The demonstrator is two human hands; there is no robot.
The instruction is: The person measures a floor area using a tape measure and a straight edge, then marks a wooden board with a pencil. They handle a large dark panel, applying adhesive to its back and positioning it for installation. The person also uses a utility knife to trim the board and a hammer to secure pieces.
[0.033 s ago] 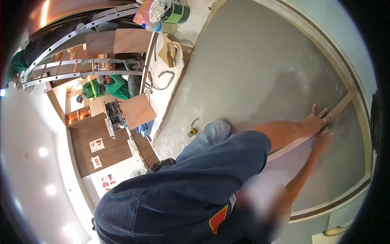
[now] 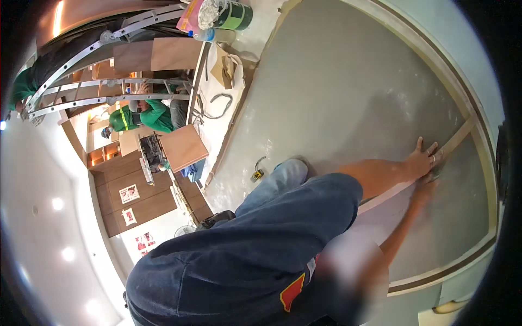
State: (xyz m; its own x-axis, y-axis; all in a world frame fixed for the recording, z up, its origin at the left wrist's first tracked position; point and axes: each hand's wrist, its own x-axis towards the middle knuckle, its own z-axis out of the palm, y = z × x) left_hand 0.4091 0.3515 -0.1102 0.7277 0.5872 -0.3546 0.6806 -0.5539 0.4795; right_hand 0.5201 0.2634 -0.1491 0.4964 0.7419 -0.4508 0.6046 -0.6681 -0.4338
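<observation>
My left hand lies with fingers spread, pressing on a long pale strip that crosses a large grey board. Close below it, at the strip's lower edge, is my right hand. The right fingers look bunched together and are slightly blurred; what they hold, if anything, does not show clearly. My left forearm reaches across the strip, hiding part of it.
A yellow-black tape measure lies by my jeans knee. Beyond the board's edge are a torn cardboard piece, a plastic bottle and a green bucket. Farther off, a person in green is near ladders.
My right hand and forearm have shifted slightly to the left along the strip. My left hand stays in nearly the same place on it.
</observation>
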